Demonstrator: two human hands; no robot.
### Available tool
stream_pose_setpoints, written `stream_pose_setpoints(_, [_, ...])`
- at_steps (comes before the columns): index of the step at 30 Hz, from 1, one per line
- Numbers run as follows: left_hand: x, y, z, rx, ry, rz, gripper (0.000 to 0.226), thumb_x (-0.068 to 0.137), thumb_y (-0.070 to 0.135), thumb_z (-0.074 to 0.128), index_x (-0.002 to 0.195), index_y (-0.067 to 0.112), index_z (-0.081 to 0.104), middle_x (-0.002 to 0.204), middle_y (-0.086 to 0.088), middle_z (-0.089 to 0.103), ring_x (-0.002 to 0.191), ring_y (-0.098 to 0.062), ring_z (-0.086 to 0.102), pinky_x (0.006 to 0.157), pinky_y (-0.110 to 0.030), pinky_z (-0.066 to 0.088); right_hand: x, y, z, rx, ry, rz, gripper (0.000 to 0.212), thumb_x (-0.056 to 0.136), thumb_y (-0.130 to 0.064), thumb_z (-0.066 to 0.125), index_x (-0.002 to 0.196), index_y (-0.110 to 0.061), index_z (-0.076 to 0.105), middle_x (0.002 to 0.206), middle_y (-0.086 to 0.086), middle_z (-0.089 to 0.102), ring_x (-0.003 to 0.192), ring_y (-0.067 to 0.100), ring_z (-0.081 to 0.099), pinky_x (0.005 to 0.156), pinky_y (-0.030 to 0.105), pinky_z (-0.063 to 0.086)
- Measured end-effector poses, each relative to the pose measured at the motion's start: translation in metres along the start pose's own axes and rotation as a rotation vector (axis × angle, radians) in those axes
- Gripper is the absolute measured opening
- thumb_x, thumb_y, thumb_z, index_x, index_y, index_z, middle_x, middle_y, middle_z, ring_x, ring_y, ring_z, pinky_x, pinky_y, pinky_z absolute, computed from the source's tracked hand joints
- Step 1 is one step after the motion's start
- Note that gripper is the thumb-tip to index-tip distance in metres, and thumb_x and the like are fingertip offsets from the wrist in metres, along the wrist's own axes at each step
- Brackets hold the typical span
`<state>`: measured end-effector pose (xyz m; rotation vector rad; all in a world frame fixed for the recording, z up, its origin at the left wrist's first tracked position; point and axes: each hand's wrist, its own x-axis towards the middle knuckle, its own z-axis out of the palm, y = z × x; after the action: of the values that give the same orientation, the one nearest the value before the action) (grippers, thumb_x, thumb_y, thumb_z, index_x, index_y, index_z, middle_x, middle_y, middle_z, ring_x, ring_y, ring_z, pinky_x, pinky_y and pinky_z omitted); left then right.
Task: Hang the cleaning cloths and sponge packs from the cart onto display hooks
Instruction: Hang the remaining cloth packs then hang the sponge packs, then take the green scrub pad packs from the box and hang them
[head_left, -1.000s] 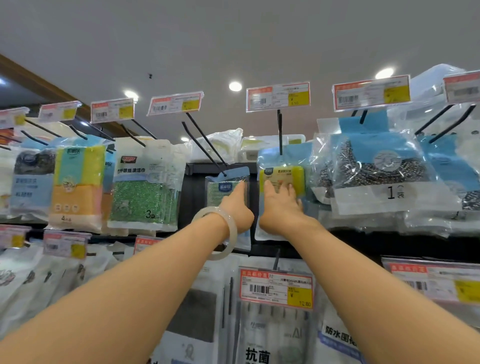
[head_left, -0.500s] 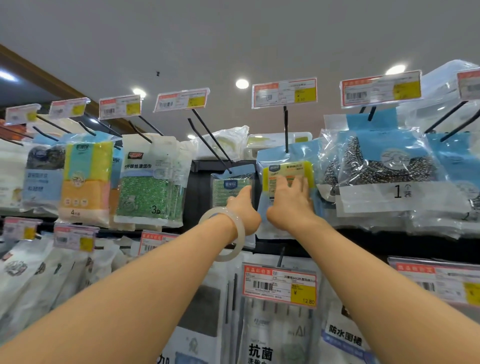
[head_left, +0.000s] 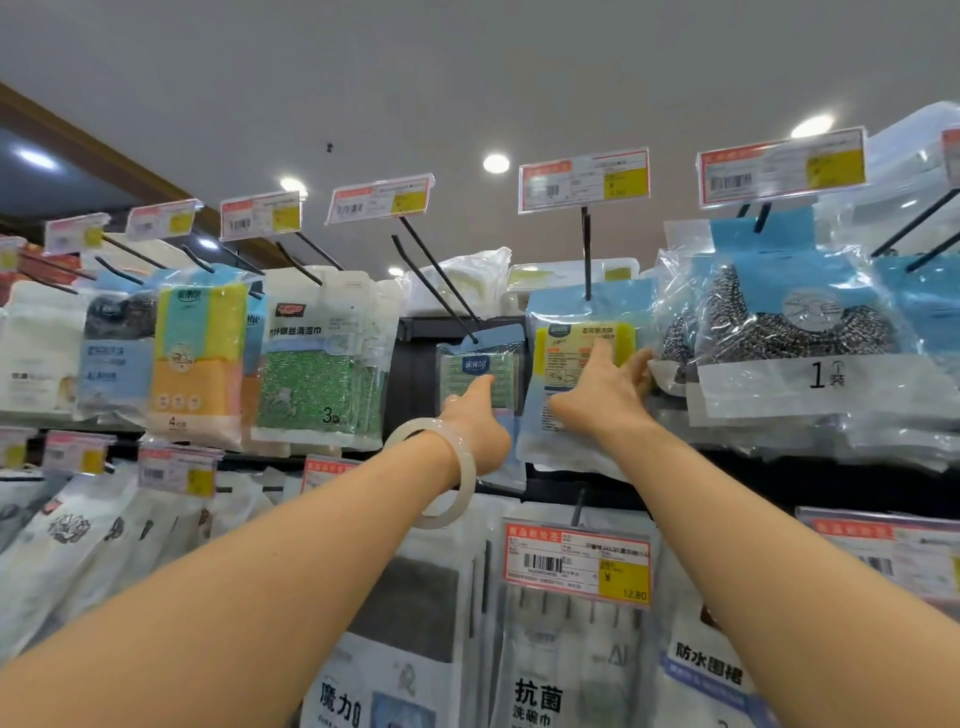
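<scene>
A yellow sponge pack (head_left: 582, 358) in a blue-topped bag hangs on a black display hook (head_left: 586, 254) under a price tag. My right hand (head_left: 605, 387) lies flat on its front, fingers spread toward the pack's right edge. Left of it a green scrub-cloth pack (head_left: 478, 364) hangs far back on a long slanted hook (head_left: 436, 283). My left hand (head_left: 475, 428), with a pale bangle on the wrist, touches the lower part of that green pack; its fingers are mostly hidden behind the hand.
Steel-wool packs (head_left: 800, 343) crowd the right side, touching the yellow pack. A green cloth pack (head_left: 322, 379) and a multicolour sponge pack (head_left: 200, 358) hang at the left. A lower row of white cloth bags (head_left: 561, 649) with price tags hangs beneath my arms.
My right hand has slid from the yellow pack's middle toward its right edge, fingers spreading. The left hand stays on the green pack. The view has shifted slightly.
</scene>
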<state>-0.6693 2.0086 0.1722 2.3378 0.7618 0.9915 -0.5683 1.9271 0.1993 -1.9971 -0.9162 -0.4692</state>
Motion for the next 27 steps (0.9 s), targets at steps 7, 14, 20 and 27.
stream_pose_setpoints(7, [-0.004, 0.005, 0.0, 0.0, 0.01, 0.028, 0.074, 0.091, 0.002, 0.046, 0.149, 0.027, 0.009, 0.155, -0.014, 0.02, 0.136, -0.036, 0.032, 0.107, -0.046, 0.037, -0.005, 0.003, 0.0, -0.214, -0.084, -0.014, 0.074, 0.086, -0.019, 0.059, 0.145, -0.013, 0.015, 0.155, 0.025, -0.014, 0.144, 0.04, -0.013, 0.116, 0.053, 0.003])
stream_pose_setpoints(14, [-0.032, -0.008, -0.024, 0.309, 0.211, 0.147, 0.074, 0.087, 0.017, 0.056, 0.147, 0.025, 0.015, 0.144, -0.014, 0.029, 0.126, -0.034, 0.038, 0.102, -0.042, 0.038, -0.042, -0.038, 0.008, -0.472, -0.022, -0.183, 0.084, 0.085, -0.025, 0.062, 0.149, -0.015, 0.007, 0.152, 0.026, -0.026, 0.141, 0.041, -0.023, 0.115, 0.056, 0.0])
stream_pose_setpoints(20, [-0.063, -0.049, -0.077, 0.757, 0.369, 0.033, 0.084, 0.084, 0.04, 0.058, 0.149, 0.021, 0.007, 0.155, -0.016, 0.015, 0.144, -0.034, 0.006, 0.117, -0.048, 0.013, -0.076, -0.08, 0.039, -0.41, -0.2, -0.581, 0.08, 0.089, -0.023, 0.059, 0.15, -0.022, 0.009, 0.159, 0.012, -0.015, 0.145, 0.033, -0.016, 0.118, 0.052, 0.004])
stream_pose_setpoints(27, [-0.131, -0.136, -0.148, 0.822, 0.335, -0.234, 0.086, 0.086, 0.041, 0.057, 0.149, 0.025, 0.001, 0.158, -0.015, 0.004, 0.146, -0.032, -0.004, 0.118, -0.047, 0.009, -0.148, -0.151, 0.115, -0.211, -0.381, -0.808, 0.075, 0.09, -0.022, 0.054, 0.15, -0.02, 0.008, 0.159, 0.01, -0.011, 0.146, 0.031, -0.011, 0.116, 0.051, 0.004])
